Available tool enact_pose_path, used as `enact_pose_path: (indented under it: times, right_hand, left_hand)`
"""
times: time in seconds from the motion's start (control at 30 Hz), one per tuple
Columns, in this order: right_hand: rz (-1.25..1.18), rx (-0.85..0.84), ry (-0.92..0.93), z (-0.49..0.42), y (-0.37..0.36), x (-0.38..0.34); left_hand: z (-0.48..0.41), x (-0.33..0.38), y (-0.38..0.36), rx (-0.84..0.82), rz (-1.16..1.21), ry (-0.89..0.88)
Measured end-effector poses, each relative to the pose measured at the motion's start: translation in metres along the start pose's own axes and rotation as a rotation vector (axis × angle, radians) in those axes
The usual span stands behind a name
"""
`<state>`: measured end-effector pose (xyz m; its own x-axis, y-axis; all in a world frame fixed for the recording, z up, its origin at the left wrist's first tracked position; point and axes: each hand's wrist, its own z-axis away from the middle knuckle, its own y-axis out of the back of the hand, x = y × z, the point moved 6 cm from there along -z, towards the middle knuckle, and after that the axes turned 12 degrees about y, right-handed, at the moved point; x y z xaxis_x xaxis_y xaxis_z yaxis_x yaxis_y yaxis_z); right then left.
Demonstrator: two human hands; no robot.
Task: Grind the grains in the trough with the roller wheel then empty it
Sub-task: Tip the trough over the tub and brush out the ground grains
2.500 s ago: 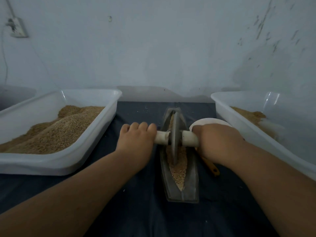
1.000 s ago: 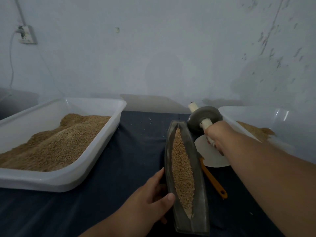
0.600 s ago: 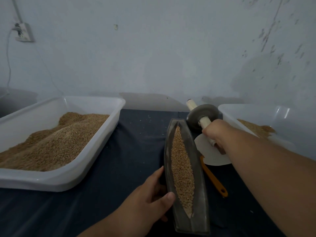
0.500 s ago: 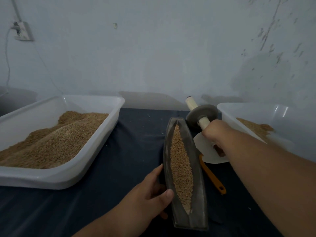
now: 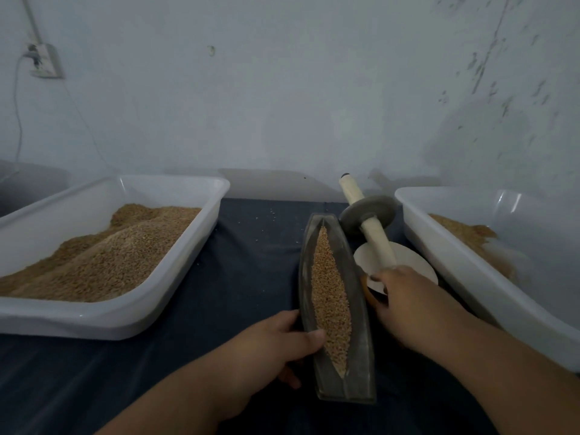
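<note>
A narrow grey trough (image 5: 361,312) lies lengthwise on the dark cloth, filled with brown grains (image 5: 329,293). My left hand (image 5: 270,343) grips its left rim near the front end, thumb on the edge. The roller wheel (image 5: 367,215) lies just right of the trough's far end, its grey disc down by the cloth and its cream handle slanting toward me. My right hand (image 5: 405,299) covers the handle's near end, right beside the trough. Its fingers are hidden, so a grip on the handle does not show.
A white tub (image 5: 175,284) heaped with grain stands at the left. Another white tub (image 5: 455,265) holding a little grain stands at the right. A white round scoop (image 5: 414,262) with an orange handle (image 5: 366,293) lies under my right hand. The wall runs close behind.
Both hands rolled the wheel in the trough at first. My right hand then lifted it out and lowered it to the right, sliding back to the handle's end. My left hand took the trough's rim.
</note>
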<state>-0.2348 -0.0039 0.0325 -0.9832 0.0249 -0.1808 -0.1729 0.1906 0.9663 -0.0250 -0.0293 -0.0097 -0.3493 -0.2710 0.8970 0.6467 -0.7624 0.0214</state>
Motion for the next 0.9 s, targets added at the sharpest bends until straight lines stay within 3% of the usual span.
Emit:
enact_pose_path:
  times: [0.1, 0.27, 0.4, 0.5, 0.63, 0.77, 0.9]
  right_hand:
    - [0.077, -0.145, 0.037, 0.019, -0.016, 0.0]
    - [0.097, -0.17, 0.068, 0.014, -0.029, -0.006]
    - [0.023, -0.203, 0.064, 0.01, -0.03, -0.01]
    - [-0.246, -0.198, -0.036, 0.02, -0.018, -0.004]
    - [-0.837, -0.1, -0.212, 0.045, -0.003, 0.005]
    - [-1.197, -0.084, -0.06, 0.067, 0.015, -0.004]
    - [-1.255, -0.075, 0.101, 0.078, 0.027, -0.014]
  left_hand:
    - [-0.003, 0.002, -0.002, 0.041, 0.007, 0.081]
    - [-0.004, 0.006, -0.012, 0.062, 0.069, 0.158]
    - [-0.006, 0.007, -0.024, -0.017, 0.288, 0.219]
    - [-0.009, 0.005, -0.033, -0.032, 0.478, 0.23]
    - [-0.009, 0.004, -0.039, 0.035, 0.54, 0.178]
    - [-0.001, 0.01, -0.045, 0.083, 0.501, 0.118]
    - [0.015, 0.011, -0.043, 0.112, 0.509, 0.102]
